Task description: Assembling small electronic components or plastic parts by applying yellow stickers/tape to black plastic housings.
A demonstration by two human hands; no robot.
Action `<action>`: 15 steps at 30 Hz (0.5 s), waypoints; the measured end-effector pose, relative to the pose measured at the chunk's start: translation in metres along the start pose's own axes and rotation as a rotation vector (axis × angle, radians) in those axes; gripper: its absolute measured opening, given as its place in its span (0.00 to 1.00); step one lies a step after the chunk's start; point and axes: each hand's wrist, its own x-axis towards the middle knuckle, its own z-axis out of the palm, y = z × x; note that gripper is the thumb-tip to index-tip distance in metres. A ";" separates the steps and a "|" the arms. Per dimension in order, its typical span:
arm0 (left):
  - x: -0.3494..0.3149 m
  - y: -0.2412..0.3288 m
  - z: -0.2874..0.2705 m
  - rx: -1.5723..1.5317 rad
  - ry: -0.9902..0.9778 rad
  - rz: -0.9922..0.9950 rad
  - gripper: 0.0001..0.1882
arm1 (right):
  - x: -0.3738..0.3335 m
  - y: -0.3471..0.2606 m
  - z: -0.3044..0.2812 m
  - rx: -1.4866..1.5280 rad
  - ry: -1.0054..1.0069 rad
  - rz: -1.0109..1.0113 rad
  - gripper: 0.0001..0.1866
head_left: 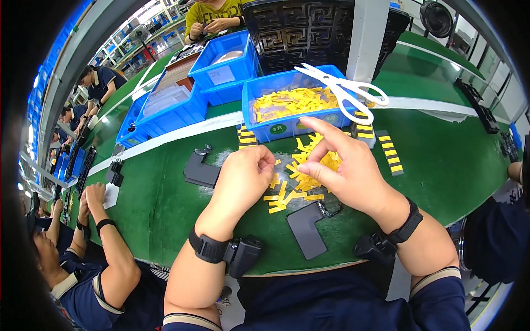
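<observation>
The left hand (243, 174) is held over the green table (149, 204) with its fingers curled closely together; whether the yellow piece at its fingertips is gripped cannot be told. The right hand (356, 171) is held above the yellow pieces (282, 197), its thumb and index finger spread apart, with nothing seen between them. The pieces are scattered between and below the hands, near the blue bin (262, 134), in which more are piled. White scissors (343, 92) are laid across the bin's right end. One dark L-shaped part (201, 170) is placed left of the left hand; another (307, 234) is placed nearer, below the pieces.
</observation>
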 end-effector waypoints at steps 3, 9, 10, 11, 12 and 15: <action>0.000 0.000 0.003 0.212 0.044 0.018 0.07 | 0.000 0.004 -0.001 -0.066 0.046 -0.051 0.29; -0.002 -0.002 0.003 0.220 0.233 0.105 0.06 | 0.004 -0.010 -0.016 0.180 0.005 0.182 0.17; -0.002 -0.005 0.001 0.178 0.230 0.078 0.05 | 0.006 -0.013 -0.019 0.219 0.024 0.161 0.15; -0.001 -0.006 0.001 0.127 0.215 0.059 0.04 | 0.006 -0.015 -0.024 0.250 0.051 0.147 0.13; -0.003 -0.003 -0.001 0.096 0.225 0.072 0.04 | 0.007 -0.019 -0.030 0.274 0.048 0.135 0.12; -0.003 0.002 -0.002 -0.027 0.238 0.064 0.04 | 0.009 -0.032 -0.060 0.260 0.084 0.070 0.10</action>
